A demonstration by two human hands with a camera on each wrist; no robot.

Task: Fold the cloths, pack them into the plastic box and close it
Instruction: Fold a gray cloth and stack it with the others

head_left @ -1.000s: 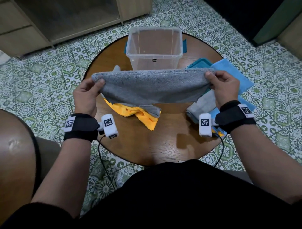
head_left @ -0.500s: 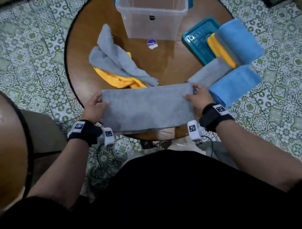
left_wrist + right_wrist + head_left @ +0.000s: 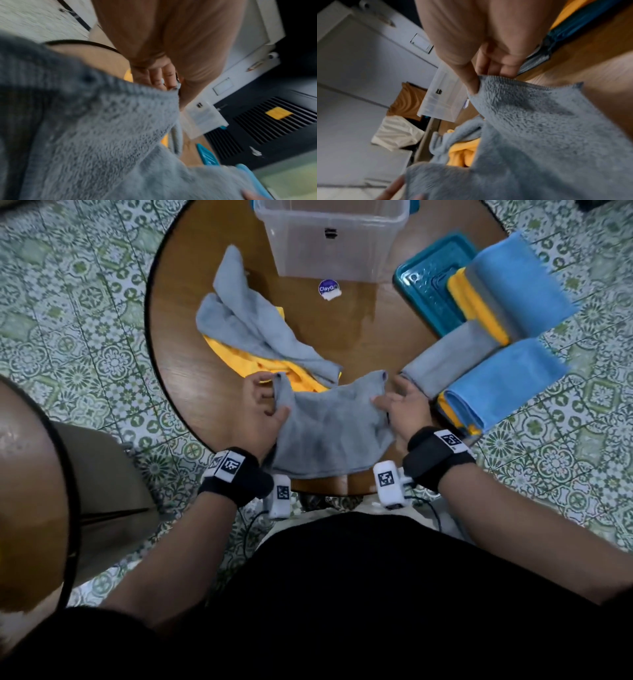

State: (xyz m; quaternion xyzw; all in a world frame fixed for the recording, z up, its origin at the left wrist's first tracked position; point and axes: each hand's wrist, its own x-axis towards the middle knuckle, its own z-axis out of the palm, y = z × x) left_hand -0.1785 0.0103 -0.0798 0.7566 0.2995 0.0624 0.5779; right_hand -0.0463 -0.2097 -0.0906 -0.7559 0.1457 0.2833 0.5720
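Head view: left hand and right hand each pinch a far corner of the grey cloth, which sags between them on the near edge of the round table. Beyond it stands the clear plastic box, lidless, with the teal lid to its right under folded cloths.

Left wrist view: fingers curl over the cloth's hem.

Right wrist view: thumb and fingers clamp the hem, box behind.
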